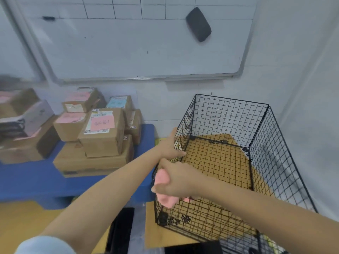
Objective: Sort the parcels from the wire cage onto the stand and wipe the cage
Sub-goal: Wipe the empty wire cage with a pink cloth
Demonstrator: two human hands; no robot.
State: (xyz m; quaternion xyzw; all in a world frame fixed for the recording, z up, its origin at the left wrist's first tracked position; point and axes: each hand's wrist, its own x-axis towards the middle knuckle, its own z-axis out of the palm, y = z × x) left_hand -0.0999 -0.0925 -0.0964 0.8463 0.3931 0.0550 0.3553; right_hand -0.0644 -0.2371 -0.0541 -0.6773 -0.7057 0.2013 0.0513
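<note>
The black wire cage (256, 129) stands at the right on a sheet of cardboard, with no parcels inside. My left hand (171, 145) grips the top of its left wall, thumb on the inner side. Just in front of it my right hand (176, 182) holds a pink cloth (163, 187) bunched against the same wall near the front corner. Brown cardboard parcels (102, 132) with pink and blue labels are stacked on the blue stand (33, 180) at the left.
A whiteboard (137, 46) with a black eraser (199, 24) hangs on the tiled wall behind. A white wall runs close along the cage's right side. Black objects (121, 230) lie on the floor in front of the cage.
</note>
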